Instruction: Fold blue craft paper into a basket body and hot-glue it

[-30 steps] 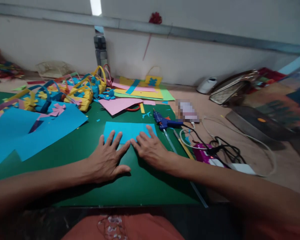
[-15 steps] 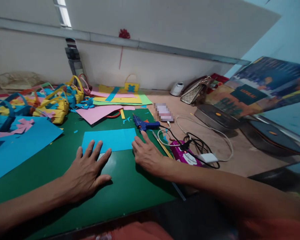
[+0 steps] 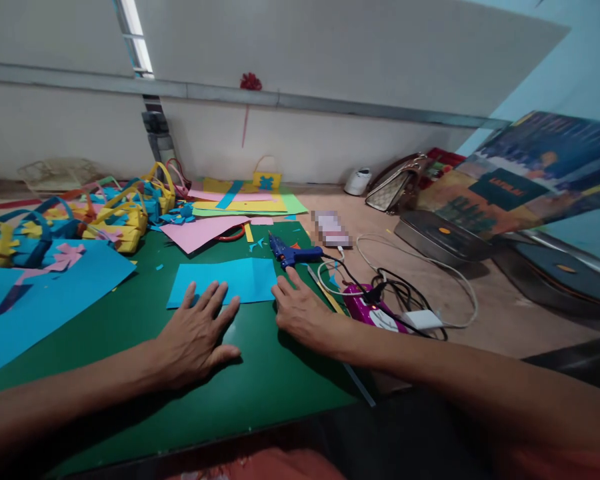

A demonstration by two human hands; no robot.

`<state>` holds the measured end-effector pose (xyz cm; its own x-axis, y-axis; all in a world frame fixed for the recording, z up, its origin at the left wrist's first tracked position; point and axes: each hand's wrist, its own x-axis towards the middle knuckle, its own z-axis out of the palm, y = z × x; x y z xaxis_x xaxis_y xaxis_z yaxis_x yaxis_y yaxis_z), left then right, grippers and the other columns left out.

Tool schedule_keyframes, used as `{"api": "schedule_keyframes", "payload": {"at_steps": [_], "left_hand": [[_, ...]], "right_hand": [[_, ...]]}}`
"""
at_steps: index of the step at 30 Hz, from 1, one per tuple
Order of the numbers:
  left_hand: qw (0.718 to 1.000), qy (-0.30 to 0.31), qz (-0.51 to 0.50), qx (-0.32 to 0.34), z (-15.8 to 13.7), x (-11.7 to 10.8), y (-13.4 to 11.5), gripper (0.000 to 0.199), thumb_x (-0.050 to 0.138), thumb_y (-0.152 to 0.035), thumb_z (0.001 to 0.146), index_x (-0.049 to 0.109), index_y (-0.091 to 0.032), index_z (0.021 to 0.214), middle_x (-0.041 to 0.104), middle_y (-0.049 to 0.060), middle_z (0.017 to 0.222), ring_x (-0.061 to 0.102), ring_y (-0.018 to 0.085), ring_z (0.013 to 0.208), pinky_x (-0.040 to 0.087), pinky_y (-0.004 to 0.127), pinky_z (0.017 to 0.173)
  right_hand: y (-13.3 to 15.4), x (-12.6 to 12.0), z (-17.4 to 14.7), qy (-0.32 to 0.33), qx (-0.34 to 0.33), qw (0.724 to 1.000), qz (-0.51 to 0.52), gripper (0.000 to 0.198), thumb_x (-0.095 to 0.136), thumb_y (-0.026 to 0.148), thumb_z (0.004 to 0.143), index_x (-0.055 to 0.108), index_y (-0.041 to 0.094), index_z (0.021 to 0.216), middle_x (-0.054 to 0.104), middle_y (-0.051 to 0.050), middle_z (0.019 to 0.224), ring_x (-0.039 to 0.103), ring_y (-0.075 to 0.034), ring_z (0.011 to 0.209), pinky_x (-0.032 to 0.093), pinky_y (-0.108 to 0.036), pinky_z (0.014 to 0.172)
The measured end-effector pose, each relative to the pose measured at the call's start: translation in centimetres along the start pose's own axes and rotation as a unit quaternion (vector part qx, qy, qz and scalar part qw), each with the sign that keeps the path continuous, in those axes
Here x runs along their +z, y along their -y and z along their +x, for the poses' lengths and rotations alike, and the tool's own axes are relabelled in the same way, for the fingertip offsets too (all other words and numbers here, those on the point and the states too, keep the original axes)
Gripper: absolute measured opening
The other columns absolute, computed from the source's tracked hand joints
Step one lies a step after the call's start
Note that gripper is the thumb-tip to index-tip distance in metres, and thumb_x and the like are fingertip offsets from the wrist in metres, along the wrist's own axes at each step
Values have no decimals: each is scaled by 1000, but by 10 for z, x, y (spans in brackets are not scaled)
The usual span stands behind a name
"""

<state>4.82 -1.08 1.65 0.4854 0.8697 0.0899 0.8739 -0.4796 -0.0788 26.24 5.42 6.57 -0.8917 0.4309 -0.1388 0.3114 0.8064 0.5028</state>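
Observation:
A blue rectangle of paper point(image 3: 220, 270) lies on the green board point(image 3: 260, 373) in front of me. My left hand point(image 3: 200, 337) is spread, its fingertips resting on the lower edge of the paper. At the right end of this sheet is my right hand point(image 3: 303, 310), fingers reaching forward, slightly bent and a little apart, touching the paper's corner. Just beyond that hand lies a blue glue gun point(image 3: 297, 253), its nozzle pointing away to the left.
Small paper baskets point(image 3: 115, 223) and a large blue sheet point(image 3: 80, 293) fill the left. Pink paper point(image 3: 203, 233) partly covers red-handled scissors point(image 3: 233, 233). On the right are a purple power strip point(image 3: 367, 310), tangled cables, a phone point(image 3: 331, 229) and metal cases point(image 3: 440, 237).
My left hand has slid to the right along the blue paper, uncovering its lower left corner. My right hand stays at the right end. The view has shifted slightly.

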Motion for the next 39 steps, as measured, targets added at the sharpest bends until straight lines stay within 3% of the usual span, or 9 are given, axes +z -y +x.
{"api": "schedule_keyframes", "payload": {"at_steps": [3,8,18,26,28,30,33,35,39], "left_hand": [[999,25,-21,7,19,-2,-8,73,25,-69,82,25,-26,141,24,20,146,20,43,132,25,62,96],[998,36,-41,13,28,-5,-10,74,21,-68,84,28,-21,141,23,23,145,18,46,132,27,65,93],[998,20,-14,-49,-40,2,38,67,23,-62,88,36,-19,137,28,15,146,18,38,134,31,57,99],[998,-14,42,-40,-53,-7,44,63,23,-57,90,48,-14,129,40,15,139,32,34,130,24,57,103],[998,-21,47,-38,-47,-13,40,61,26,-55,91,50,-12,126,45,16,136,37,34,127,21,57,104],[998,-32,44,-35,-37,-17,36,58,29,-52,91,50,-11,126,46,17,134,38,34,126,20,56,105],[999,-22,0,46,-17,-17,31,64,30,-56,90,36,-11,135,34,16,143,26,31,134,22,51,106],[991,17,-48,121,-4,-14,29,70,26,-60,88,26,-13,140,25,13,147,19,29,137,24,49,106],[988,53,-92,115,5,-5,31,73,19,-61,89,21,-11,141,18,13,149,14,28,138,22,52,107]], "right_hand": [[1,3,0,-16,0,1000,-16,15,56,15,78,70,15,73,63,-11,85,54,-26,90,28,-57,96],[2,5,-1,-26,4,999,-28,15,56,17,77,70,15,74,63,-11,88,54,-28,91,31,-55,93],[0,12,0,-44,12,998,-44,15,56,12,76,69,15,69,59,-10,78,51,-27,87,31,-49,87],[-21,-11,2,36,88,993,69,23,52,8,76,67,15,91,62,-11,89,54,-23,82,35,-38,75],[-29,-24,9,28,157,974,162,24,46,12,81,66,15,94,63,-11,90,57,-20,77,36,-33,67],[-34,-31,20,22,179,930,322,21,45,17,83,66,15,89,65,-8,83,59,-17,70,37,-27,62],[-32,-27,40,105,177,811,548,15,49,16,77,62,15,71,64,-1,64,59,-12,56,39,-21,53],[-28,-18,52,140,187,788,570,15,52,16,75,57,16,61,60,1,53,58,-11,49,39,-20,48],[-27,-4,64,156,212,782,565,19,53,18,75,51,17,56,58,1,50,57,-10,45,39,-20,45]]}}
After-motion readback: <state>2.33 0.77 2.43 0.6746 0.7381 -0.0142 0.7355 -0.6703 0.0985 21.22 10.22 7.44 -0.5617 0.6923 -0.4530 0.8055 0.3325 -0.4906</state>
